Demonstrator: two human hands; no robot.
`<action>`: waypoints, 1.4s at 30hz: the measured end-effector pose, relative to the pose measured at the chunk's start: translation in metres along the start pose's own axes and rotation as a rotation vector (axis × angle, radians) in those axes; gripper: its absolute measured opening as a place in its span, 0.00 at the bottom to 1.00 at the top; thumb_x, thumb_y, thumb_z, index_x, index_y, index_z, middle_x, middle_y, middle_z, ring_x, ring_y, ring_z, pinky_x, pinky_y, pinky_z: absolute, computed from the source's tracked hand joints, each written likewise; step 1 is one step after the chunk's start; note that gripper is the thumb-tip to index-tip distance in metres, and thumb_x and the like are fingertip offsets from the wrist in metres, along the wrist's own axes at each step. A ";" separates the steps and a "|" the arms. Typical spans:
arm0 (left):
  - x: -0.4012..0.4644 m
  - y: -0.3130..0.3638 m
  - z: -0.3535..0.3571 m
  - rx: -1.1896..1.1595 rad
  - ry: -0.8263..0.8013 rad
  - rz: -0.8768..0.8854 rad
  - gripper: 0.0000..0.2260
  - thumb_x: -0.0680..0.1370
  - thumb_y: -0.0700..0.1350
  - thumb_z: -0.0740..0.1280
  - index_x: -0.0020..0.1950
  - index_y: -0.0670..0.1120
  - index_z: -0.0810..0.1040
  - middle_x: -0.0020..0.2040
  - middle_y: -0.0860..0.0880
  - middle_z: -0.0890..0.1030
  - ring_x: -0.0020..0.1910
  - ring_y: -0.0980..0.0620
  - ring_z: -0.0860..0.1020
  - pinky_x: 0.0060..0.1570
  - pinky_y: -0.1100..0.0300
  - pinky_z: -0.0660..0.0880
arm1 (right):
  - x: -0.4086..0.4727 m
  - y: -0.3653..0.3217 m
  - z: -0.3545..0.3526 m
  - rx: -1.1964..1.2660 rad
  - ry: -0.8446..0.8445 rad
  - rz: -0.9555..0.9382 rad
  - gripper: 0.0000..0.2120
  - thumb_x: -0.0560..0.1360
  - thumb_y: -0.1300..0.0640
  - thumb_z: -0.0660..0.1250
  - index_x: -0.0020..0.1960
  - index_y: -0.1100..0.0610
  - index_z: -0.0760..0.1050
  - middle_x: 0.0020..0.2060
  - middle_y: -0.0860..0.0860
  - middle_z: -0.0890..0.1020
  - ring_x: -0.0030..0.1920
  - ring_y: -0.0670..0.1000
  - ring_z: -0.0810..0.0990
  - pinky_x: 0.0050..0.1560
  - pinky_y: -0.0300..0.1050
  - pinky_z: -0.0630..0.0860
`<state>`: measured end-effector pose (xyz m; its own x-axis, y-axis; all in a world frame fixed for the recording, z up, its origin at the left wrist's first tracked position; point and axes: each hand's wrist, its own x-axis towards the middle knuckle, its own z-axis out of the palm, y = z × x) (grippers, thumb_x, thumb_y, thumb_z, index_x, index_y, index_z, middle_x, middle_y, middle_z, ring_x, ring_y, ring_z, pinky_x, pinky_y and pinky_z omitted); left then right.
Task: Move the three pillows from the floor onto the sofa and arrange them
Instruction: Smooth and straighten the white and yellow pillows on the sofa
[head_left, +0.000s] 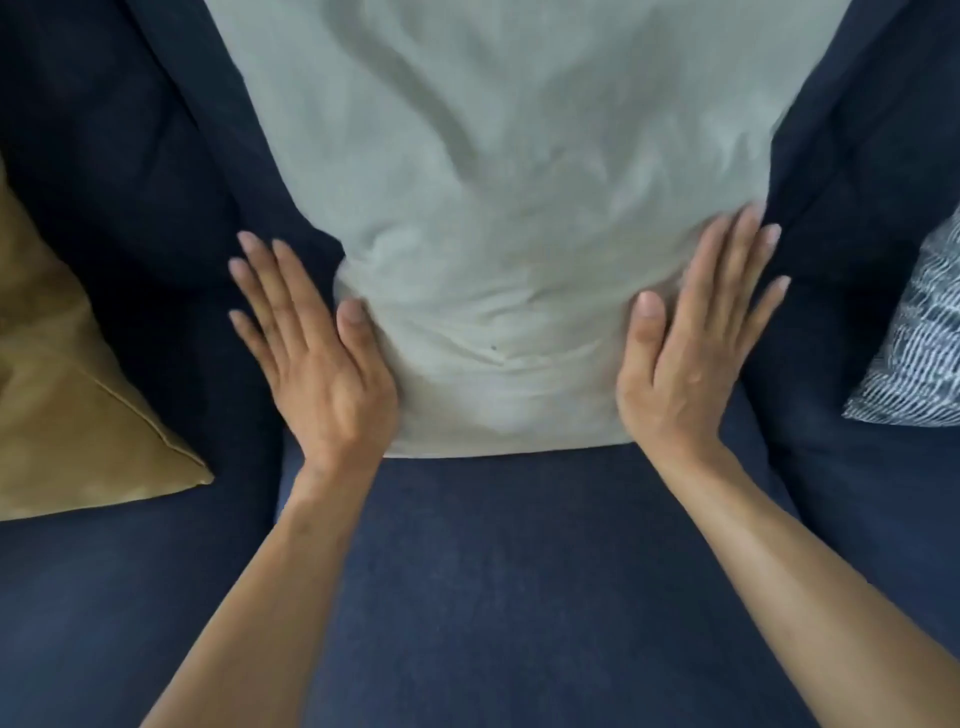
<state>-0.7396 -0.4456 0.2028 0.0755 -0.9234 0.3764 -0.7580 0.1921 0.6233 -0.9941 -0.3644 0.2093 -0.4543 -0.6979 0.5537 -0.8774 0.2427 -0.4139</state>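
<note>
Two open hands, left hand (317, 374) and right hand (691, 353), pressed flat against the sides of a pale green pillow (493, 208) standing on a navy sofa (493, 571).

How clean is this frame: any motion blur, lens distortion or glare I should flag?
Head view: soft, even light and no glare. The pale green pillow and the fingertips of the right hand are smeared by motion, while the left hand is sharper. Wide-angle bowing splays the pillow's sides. The dark sofa loses detail in shadow.
</note>
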 end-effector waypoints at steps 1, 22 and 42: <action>0.004 0.003 -0.011 -0.019 -0.003 0.013 0.28 0.90 0.50 0.48 0.88 0.39 0.49 0.88 0.39 0.48 0.88 0.39 0.45 0.84 0.34 0.46 | 0.008 -0.003 -0.008 0.025 0.010 0.032 0.33 0.89 0.48 0.51 0.86 0.70 0.53 0.85 0.71 0.54 0.86 0.72 0.51 0.83 0.79 0.46; 0.141 0.059 -0.073 0.438 -0.366 0.501 0.33 0.88 0.62 0.43 0.89 0.45 0.46 0.89 0.49 0.44 0.88 0.49 0.41 0.86 0.40 0.43 | 0.158 -0.019 -0.052 -0.121 -0.323 -0.296 0.31 0.92 0.46 0.48 0.89 0.61 0.52 0.89 0.56 0.53 0.89 0.55 0.48 0.88 0.62 0.49; 0.165 0.076 -0.106 0.464 -0.557 0.527 0.32 0.88 0.61 0.42 0.89 0.46 0.49 0.89 0.50 0.46 0.88 0.51 0.41 0.87 0.46 0.42 | 0.192 -0.040 -0.079 -0.140 -0.501 -0.319 0.32 0.91 0.43 0.49 0.87 0.62 0.58 0.87 0.58 0.61 0.88 0.58 0.55 0.89 0.58 0.52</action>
<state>-0.7166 -0.5483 0.3850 -0.5905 -0.8037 0.0729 -0.8000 0.5949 0.0779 -1.0583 -0.4556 0.3893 -0.0675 -0.9747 0.2131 -0.9856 0.0319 -0.1662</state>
